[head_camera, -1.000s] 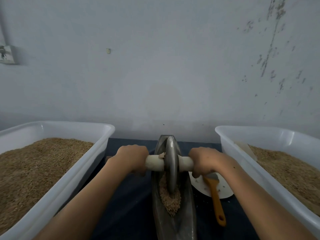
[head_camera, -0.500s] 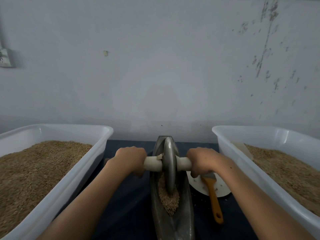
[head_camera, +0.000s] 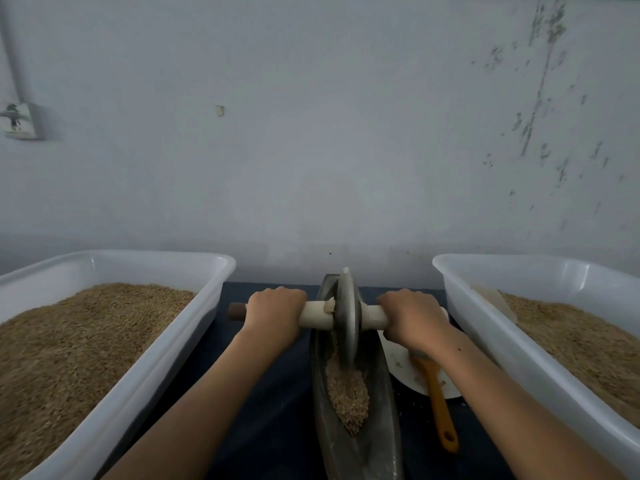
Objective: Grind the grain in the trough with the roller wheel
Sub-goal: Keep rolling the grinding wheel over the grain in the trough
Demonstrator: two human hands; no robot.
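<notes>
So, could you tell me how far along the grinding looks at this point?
Done: grain is loaded in the trough.

In hand: the left hand and right hand grip the axle either side of the roller wheel, at the trough's far end.

Left: the near grain looks coarse and needs more passes.

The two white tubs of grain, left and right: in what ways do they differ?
The left tub holds only grain, heaped close to its rim; the right tub has a pale scoop-like piece lying in its grain. The left tub shows more of its inside. Both are white plastic, flanking the trough.
</notes>
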